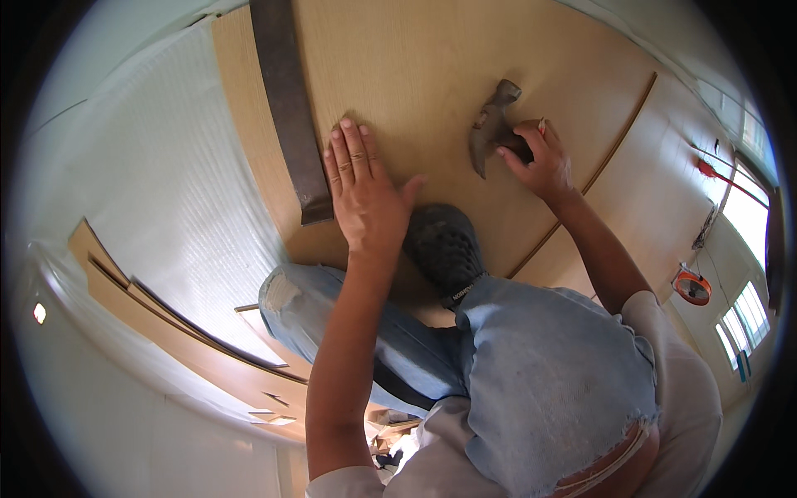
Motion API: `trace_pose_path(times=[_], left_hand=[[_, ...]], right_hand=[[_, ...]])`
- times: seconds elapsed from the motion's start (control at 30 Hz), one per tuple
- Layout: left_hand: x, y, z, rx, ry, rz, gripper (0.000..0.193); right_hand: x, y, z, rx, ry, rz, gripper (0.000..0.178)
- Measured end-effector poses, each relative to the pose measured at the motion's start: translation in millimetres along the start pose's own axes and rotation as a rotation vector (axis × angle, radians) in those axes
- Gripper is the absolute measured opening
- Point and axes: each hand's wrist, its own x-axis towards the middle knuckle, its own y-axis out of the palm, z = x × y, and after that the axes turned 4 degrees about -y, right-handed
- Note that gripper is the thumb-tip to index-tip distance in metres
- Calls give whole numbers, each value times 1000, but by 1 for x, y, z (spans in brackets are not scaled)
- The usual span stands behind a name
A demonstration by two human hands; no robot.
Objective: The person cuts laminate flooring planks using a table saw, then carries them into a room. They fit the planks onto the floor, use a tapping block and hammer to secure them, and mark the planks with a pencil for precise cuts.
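The right hand point(540, 159) has its grip closed around the handle of a claw hammer point(491, 126); the fingers wrap the handle so that almost none of it shows. The hammer's head is dull grey metal, worn and dark, with a curved claw at one end and the striking face at the other, and it lies low against the light wooden panel point(432, 66), near the panel's middle. A thin reddish tip, perhaps a pencil, pokes out above the knuckles; too small to tell for sure.

The left hand point(361, 187) holds nothing: it lies flat, palm down, fingers spread and pressed on the same panel, just beside the end of a long dark metal strip point(290, 108) that runs up toward the panel's far edge.

Between the hands, a dark grey shoe point(444, 245) stands on the panel's near part, under a bent knee in pale blue jeans point(531, 365). A thin wooden batten point(598, 174) runs along the panel's right edge.
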Motion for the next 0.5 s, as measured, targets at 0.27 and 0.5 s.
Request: trace_pose_path(times=[0.27,0.5], left_hand=[[0,5,-26,-96,46,58,105],[-19,6,-44,-199,184,210,97]], right_hand=[[4,7,-5,5,-31,37,37],[5,6,-5,31,-37,23,37]])
